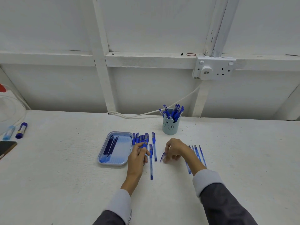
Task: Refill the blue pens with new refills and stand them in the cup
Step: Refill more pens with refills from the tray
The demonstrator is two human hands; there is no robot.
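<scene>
Phone (6, 148) cut by left edge, red thing (2, 87) mostly beyond it, refills (201, 153) partly under right hand (174, 150), pens (140, 138) with lower ends covered by left hand (138, 154), blue piece (162, 157) at right fingertips too small to identify.

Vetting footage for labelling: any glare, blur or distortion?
Head view: even light, no glare; wide lens splays the white wall beams; right hand, pinching a small blue pen part, slightly blurred; left hand gripping a blue pen and pale blue cup sharp.

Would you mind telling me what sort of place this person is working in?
Probably a plain workshop or utility bench: a rough white-painted table, a bare framed wall with a surface-mounted double socket, and a white cable trailing along the back.
</scene>
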